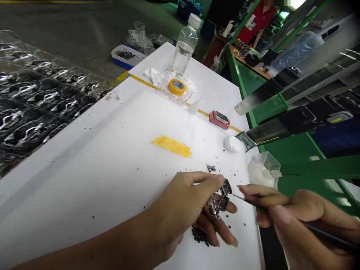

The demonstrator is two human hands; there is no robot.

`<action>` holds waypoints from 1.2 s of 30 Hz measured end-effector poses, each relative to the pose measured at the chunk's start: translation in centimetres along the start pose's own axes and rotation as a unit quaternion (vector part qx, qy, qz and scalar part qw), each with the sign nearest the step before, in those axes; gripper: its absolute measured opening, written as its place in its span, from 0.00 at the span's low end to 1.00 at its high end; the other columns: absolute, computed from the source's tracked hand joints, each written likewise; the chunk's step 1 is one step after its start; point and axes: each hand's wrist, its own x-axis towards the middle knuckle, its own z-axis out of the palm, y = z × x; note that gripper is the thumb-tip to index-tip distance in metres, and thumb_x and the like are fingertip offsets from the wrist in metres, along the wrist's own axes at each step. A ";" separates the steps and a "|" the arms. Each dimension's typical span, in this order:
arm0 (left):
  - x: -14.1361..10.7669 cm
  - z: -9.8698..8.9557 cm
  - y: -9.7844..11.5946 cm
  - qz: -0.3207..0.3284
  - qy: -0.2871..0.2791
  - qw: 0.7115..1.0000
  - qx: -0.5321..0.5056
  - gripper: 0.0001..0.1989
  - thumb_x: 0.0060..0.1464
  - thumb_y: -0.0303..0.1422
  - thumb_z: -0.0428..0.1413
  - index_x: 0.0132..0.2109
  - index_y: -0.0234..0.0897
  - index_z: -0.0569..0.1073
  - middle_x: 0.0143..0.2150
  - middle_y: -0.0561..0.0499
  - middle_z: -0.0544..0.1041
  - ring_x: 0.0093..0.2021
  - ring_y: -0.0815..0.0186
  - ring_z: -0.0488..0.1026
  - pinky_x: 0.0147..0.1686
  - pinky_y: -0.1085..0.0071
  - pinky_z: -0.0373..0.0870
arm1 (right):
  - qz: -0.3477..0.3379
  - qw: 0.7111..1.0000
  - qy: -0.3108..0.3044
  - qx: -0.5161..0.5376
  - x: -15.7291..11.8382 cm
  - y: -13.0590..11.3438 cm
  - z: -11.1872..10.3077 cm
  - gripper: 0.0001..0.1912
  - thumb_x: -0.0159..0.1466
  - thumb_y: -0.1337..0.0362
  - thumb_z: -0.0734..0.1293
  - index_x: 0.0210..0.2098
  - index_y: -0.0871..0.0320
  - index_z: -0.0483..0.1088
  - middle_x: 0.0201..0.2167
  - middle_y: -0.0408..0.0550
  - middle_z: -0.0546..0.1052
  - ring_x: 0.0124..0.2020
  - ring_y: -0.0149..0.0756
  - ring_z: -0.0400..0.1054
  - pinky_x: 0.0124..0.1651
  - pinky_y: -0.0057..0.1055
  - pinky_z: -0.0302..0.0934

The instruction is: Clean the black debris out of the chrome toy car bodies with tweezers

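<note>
My left hand (188,198) is closed on a small shiny black-and-chrome part (218,202), pinched between thumb and fingers above the white table, with the lower fingers spread out. My right hand (303,217) grips a thin black pointed tool (320,230) like a pen. Its fine tip points left and lies close to the part's right edge; whether it touches cannot be made out. Beneath my left fingers sits a pile of tiny black pieces (200,235), partly hidden. A little cluster of small metallic bits (210,168) lies just beyond the hand.
On the white table (107,161) are a yellow tape strip (172,146), a tape roll (176,87), a clear bottle (184,47), a red box (219,119) and a white rounded object (233,144). A clear container (264,170) stands right. Trays of shiny parts (42,86) fill the left.
</note>
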 end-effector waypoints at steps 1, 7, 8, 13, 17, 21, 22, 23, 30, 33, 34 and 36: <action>-0.1 0.0 0.1 -0.001 -0.003 1.000 0.005 0.17 0.68 0.42 0.53 0.42 0.29 0.74 0.40 0.45 0.81 0.16 0.75 0.73 0.13 0.84 0.62 | -0.001 1.000 -0.009 -0.002 -0.8 0.2 0.1 0.09 0.60 0.64 0.77 0.26 0.54 0.76 0.25 0.44 0.80 0.40 0.45 0.82 0.41 0.27 0.79; -0.1 0.6 0.4 0.000 -0.014 0.999 0.039 0.23 0.69 0.42 0.52 0.33 0.29 0.77 0.20 0.51 0.75 0.12 0.76 0.66 0.12 0.85 0.61 | 0.032 0.999 -0.004 0.013 -2.2 -0.5 2.0 0.10 0.65 0.65 0.75 0.27 0.54 0.75 0.34 0.42 0.85 0.43 0.38 0.82 0.45 0.22 0.77; -0.1 0.6 0.4 0.001 -0.011 0.999 0.043 0.23 0.70 0.42 0.51 0.32 0.30 0.77 0.17 0.51 0.73 0.12 0.75 0.65 0.12 0.85 0.61 | 0.029 0.999 -0.001 0.012 -2.1 -0.6 2.2 0.10 0.65 0.64 0.75 0.27 0.53 0.75 0.33 0.41 0.85 0.43 0.37 0.82 0.46 0.21 0.77; -0.2 0.6 0.3 0.002 -0.004 0.999 0.045 0.23 0.70 0.41 0.51 0.32 0.31 0.78 0.14 0.50 0.72 0.12 0.74 0.65 0.12 0.85 0.61 | 0.047 0.999 -0.004 0.021 -2.1 -0.3 2.3 0.07 0.65 0.65 0.76 0.30 0.52 0.77 0.37 0.41 0.85 0.44 0.38 0.82 0.45 0.24 0.78; -0.3 0.5 0.2 0.007 0.001 0.999 0.044 0.21 0.69 0.42 0.53 0.33 0.32 0.78 0.14 0.51 0.72 0.13 0.74 0.66 0.13 0.85 0.63 | 0.057 0.998 -0.008 0.013 -2.3 -0.1 2.3 0.08 0.65 0.64 0.75 0.29 0.51 0.78 0.35 0.40 0.84 0.45 0.37 0.81 0.49 0.24 0.77; -0.2 0.4 0.2 0.011 0.003 0.999 0.034 0.18 0.69 0.42 0.53 0.38 0.32 0.79 0.14 0.51 0.73 0.13 0.73 0.67 0.13 0.85 0.63 | 0.059 0.998 -0.001 0.012 -2.4 0.0 2.3 0.07 0.65 0.64 0.75 0.29 0.51 0.78 0.33 0.40 0.84 0.46 0.36 0.81 0.49 0.23 0.77; -0.2 0.4 0.2 0.011 0.002 0.999 0.031 0.18 0.69 0.42 0.53 0.39 0.32 0.80 0.14 0.51 0.73 0.13 0.73 0.67 0.13 0.85 0.63 | 0.058 0.998 -0.003 0.016 -2.5 0.0 2.3 0.07 0.65 0.64 0.76 0.30 0.50 0.78 0.33 0.40 0.84 0.46 0.36 0.81 0.49 0.23 0.77; -0.2 0.4 0.1 0.009 0.001 1.000 0.029 0.18 0.69 0.42 0.53 0.40 0.32 0.80 0.14 0.51 0.73 0.13 0.73 0.67 0.13 0.85 0.63 | 0.059 0.998 -0.004 0.019 -2.5 0.0 2.4 0.06 0.65 0.64 0.76 0.30 0.50 0.78 0.34 0.40 0.84 0.46 0.37 0.81 0.48 0.23 0.77; -0.2 0.5 0.1 0.013 0.008 1.000 0.015 0.17 0.69 0.41 0.54 0.39 0.31 0.79 0.14 0.51 0.73 0.13 0.73 0.67 0.12 0.85 0.63 | 0.075 0.997 -0.002 0.006 -2.4 -0.1 2.7 0.07 0.64 0.62 0.76 0.29 0.51 0.77 0.35 0.41 0.84 0.46 0.39 0.81 0.47 0.24 0.77; -0.2 0.5 0.1 0.016 0.006 1.000 0.020 0.19 0.69 0.41 0.54 0.35 0.31 0.78 0.14 0.51 0.72 0.13 0.73 0.66 0.13 0.84 0.64 | 0.074 0.997 0.000 0.002 -2.3 -0.2 2.8 0.07 0.64 0.63 0.76 0.29 0.52 0.77 0.35 0.41 0.84 0.46 0.39 0.81 0.46 0.24 0.78; -0.3 0.5 0.1 0.016 0.007 1.000 0.022 0.19 0.69 0.41 0.54 0.34 0.31 0.77 0.14 0.50 0.72 0.13 0.73 0.66 0.13 0.84 0.64 | 0.074 0.997 0.001 0.004 -2.3 -0.3 2.8 0.07 0.63 0.63 0.76 0.29 0.52 0.77 0.36 0.41 0.84 0.46 0.39 0.81 0.46 0.24 0.78; -0.3 0.5 0.1 0.013 0.010 1.000 0.024 0.19 0.69 0.41 0.54 0.34 0.31 0.77 0.13 0.51 0.72 0.13 0.73 0.66 0.13 0.84 0.64 | 0.075 0.997 0.003 0.012 -2.4 -0.3 2.8 0.07 0.63 0.64 0.77 0.30 0.52 0.77 0.36 0.41 0.84 0.46 0.39 0.81 0.46 0.24 0.78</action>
